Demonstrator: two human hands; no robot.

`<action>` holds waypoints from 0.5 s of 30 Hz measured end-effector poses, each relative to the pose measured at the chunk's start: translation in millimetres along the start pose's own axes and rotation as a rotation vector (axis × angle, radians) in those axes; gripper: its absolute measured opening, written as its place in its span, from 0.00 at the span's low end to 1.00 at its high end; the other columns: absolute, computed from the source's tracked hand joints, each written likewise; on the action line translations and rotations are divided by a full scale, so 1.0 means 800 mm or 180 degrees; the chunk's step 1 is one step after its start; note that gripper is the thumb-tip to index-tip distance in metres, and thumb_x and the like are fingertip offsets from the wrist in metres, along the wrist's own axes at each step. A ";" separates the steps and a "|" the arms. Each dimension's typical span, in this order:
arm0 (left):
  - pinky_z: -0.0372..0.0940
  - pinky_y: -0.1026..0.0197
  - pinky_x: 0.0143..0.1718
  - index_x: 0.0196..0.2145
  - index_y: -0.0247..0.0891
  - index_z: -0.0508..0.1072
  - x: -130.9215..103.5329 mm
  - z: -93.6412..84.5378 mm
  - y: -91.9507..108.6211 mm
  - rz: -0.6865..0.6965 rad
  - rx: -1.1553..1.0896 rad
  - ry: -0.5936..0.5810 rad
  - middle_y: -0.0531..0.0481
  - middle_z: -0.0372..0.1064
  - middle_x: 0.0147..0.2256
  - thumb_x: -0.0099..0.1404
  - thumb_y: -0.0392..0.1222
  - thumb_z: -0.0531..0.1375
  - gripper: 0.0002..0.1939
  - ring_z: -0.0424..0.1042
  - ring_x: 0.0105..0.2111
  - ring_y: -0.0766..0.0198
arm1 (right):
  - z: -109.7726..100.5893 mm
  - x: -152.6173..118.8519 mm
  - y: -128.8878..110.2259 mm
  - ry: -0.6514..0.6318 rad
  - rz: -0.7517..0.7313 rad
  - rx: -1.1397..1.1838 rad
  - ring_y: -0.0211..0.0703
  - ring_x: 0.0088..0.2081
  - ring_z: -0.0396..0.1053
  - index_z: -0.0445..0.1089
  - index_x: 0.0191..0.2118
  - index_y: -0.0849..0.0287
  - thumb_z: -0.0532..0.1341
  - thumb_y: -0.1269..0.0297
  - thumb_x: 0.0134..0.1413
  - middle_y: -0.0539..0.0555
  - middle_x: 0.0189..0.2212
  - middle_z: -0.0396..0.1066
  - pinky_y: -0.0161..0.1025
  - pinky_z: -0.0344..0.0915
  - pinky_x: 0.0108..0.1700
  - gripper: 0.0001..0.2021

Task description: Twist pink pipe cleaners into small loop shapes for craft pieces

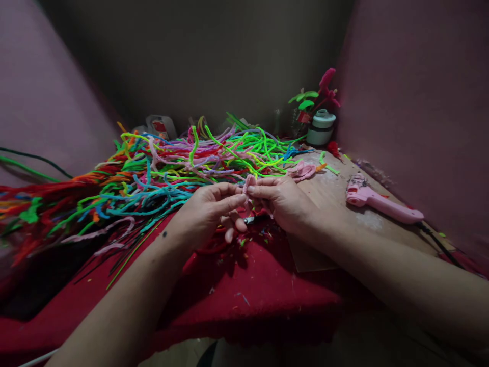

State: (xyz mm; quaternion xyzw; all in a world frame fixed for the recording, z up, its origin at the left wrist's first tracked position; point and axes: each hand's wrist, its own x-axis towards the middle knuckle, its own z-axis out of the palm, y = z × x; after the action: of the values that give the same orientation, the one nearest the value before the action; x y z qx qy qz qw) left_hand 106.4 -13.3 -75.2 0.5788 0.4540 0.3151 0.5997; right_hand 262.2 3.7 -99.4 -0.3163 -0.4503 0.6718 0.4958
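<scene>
Behind the desk's (263,305) front edge, pinched a pink fuzzy strip (250,182) between nearly closed fingertips of left hand (202,206) and right hand (288,201), likely for steadiness.

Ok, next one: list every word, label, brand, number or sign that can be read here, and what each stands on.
No text can be read in this picture.
Pale package at the back: a red patch that may be a label, too small and blurred to read.
Pink corded tool: no lettering can be made out.
Pale jar: no lettering can be made out.
</scene>
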 end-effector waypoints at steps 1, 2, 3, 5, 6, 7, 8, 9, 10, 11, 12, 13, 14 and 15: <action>0.58 0.69 0.13 0.34 0.37 0.67 0.001 0.000 -0.002 0.0034 -0.0015 0.0043 0.54 0.68 0.18 0.58 0.46 0.59 0.11 0.64 0.12 0.70 | 0.002 -0.002 -0.001 0.0047 0.0020 -0.0063 0.31 0.20 0.57 0.68 0.21 0.64 0.67 0.67 0.37 0.47 0.17 0.63 0.33 0.54 0.24 0.07; 0.57 0.69 0.13 0.32 0.36 0.67 0.002 0.000 -0.003 0.0081 0.0017 0.0086 0.54 0.68 0.18 0.58 0.47 0.59 0.11 0.63 0.12 0.70 | 0.003 -0.004 -0.003 0.0088 0.0022 -0.0130 0.31 0.20 0.56 0.68 0.21 0.64 0.67 0.67 0.37 0.47 0.17 0.63 0.33 0.54 0.24 0.08; 0.56 0.70 0.13 0.30 0.36 0.67 0.003 0.001 -0.004 0.0131 0.0083 0.0133 0.53 0.68 0.18 0.58 0.48 0.59 0.12 0.62 0.12 0.71 | 0.004 -0.005 -0.004 0.0117 -0.0014 -0.0199 0.31 0.20 0.56 0.68 0.21 0.63 0.67 0.65 0.38 0.46 0.16 0.62 0.33 0.55 0.24 0.08; 0.54 0.70 0.12 0.27 0.35 0.67 0.002 0.004 -0.004 0.0201 0.0258 0.0291 0.54 0.67 0.17 0.58 0.50 0.59 0.14 0.60 0.11 0.72 | 0.004 -0.007 -0.005 0.0117 -0.0207 -0.0383 0.31 0.20 0.57 0.69 0.22 0.63 0.66 0.63 0.41 0.47 0.17 0.63 0.34 0.56 0.26 0.09; 0.52 0.70 0.12 0.27 0.35 0.66 0.001 0.006 -0.003 0.0209 0.0368 0.0397 0.54 0.67 0.16 0.58 0.50 0.59 0.14 0.59 0.10 0.73 | 0.003 -0.006 -0.004 0.0109 -0.0319 -0.0484 0.32 0.21 0.58 0.69 0.22 0.63 0.64 0.61 0.43 0.47 0.17 0.64 0.34 0.57 0.26 0.10; 0.51 0.70 0.11 0.26 0.35 0.66 0.000 0.008 -0.001 0.0199 0.0486 0.0487 0.54 0.66 0.15 0.58 0.49 0.59 0.14 0.57 0.10 0.73 | 0.002 -0.005 -0.002 0.0100 -0.0404 -0.0554 0.32 0.21 0.59 0.69 0.22 0.63 0.64 0.60 0.45 0.47 0.17 0.64 0.34 0.57 0.26 0.11; 0.49 0.70 0.11 0.26 0.35 0.66 -0.002 0.010 0.001 0.0195 0.0596 0.0549 0.55 0.65 0.15 0.57 0.49 0.60 0.13 0.56 0.10 0.73 | 0.000 -0.004 0.000 0.0090 -0.0437 -0.0569 0.33 0.21 0.59 0.69 0.22 0.63 0.63 0.60 0.46 0.48 0.17 0.64 0.34 0.57 0.26 0.11; 0.48 0.71 0.11 0.25 0.35 0.66 -0.003 0.011 0.002 0.0211 0.0680 0.0563 0.55 0.65 0.14 0.57 0.49 0.60 0.13 0.56 0.10 0.73 | -0.002 -0.001 0.003 0.0071 -0.0402 -0.0511 0.33 0.21 0.59 0.68 0.21 0.62 0.63 0.60 0.46 0.48 0.17 0.64 0.34 0.57 0.25 0.12; 0.47 0.71 0.11 0.25 0.35 0.66 -0.004 0.011 0.003 0.0246 0.0726 0.0533 0.55 0.64 0.14 0.57 0.49 0.60 0.13 0.56 0.10 0.74 | -0.004 0.002 0.006 0.0036 -0.0318 -0.0377 0.33 0.20 0.59 0.67 0.20 0.62 0.62 0.60 0.46 0.48 0.17 0.63 0.34 0.57 0.25 0.12; 0.47 0.71 0.12 0.25 0.35 0.67 -0.005 0.009 0.004 0.0289 0.0727 0.0448 0.55 0.64 0.15 0.58 0.49 0.59 0.13 0.56 0.11 0.74 | -0.005 0.005 0.008 -0.0030 -0.0209 -0.0193 0.33 0.20 0.59 0.67 0.20 0.62 0.62 0.60 0.46 0.48 0.17 0.63 0.34 0.58 0.25 0.12; 0.47 0.72 0.12 0.25 0.35 0.67 -0.006 0.008 0.004 0.0337 0.0672 0.0338 0.55 0.65 0.15 0.58 0.49 0.59 0.13 0.57 0.12 0.74 | -0.006 0.007 0.011 -0.0139 -0.0091 0.0006 0.33 0.20 0.60 0.67 0.21 0.62 0.62 0.60 0.47 0.48 0.17 0.63 0.35 0.59 0.26 0.11; 0.48 0.72 0.13 0.25 0.35 0.68 -0.006 0.005 0.003 0.0374 0.0571 0.0231 0.54 0.65 0.16 0.59 0.49 0.59 0.14 0.58 0.13 0.74 | -0.007 0.009 0.012 -0.0259 -0.0003 0.0162 0.33 0.20 0.60 0.67 0.22 0.62 0.62 0.60 0.47 0.48 0.18 0.63 0.35 0.60 0.26 0.11; 0.50 0.72 0.14 0.26 0.35 0.68 -0.006 0.002 0.002 0.0384 0.0440 0.0130 0.54 0.65 0.16 0.59 0.48 0.59 0.13 0.59 0.14 0.74 | -0.007 0.011 0.012 -0.0352 0.0045 0.0248 0.34 0.20 0.61 0.67 0.22 0.62 0.62 0.61 0.47 0.48 0.18 0.63 0.35 0.61 0.27 0.10; 0.52 0.72 0.15 0.26 0.35 0.69 -0.006 -0.001 0.001 0.0368 0.0298 0.0041 0.54 0.65 0.17 0.59 0.48 0.59 0.12 0.61 0.15 0.74 | -0.007 0.011 0.012 -0.0417 0.0053 0.0264 0.34 0.20 0.61 0.67 0.22 0.62 0.62 0.61 0.46 0.48 0.18 0.63 0.35 0.61 0.27 0.10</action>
State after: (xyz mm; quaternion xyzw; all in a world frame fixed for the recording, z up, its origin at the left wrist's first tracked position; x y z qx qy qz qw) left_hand 104.2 -16.9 -73.3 0.6295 0.4378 0.3314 0.5498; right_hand 260.5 12.6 -109.9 -0.2546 -0.4509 0.7133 0.4723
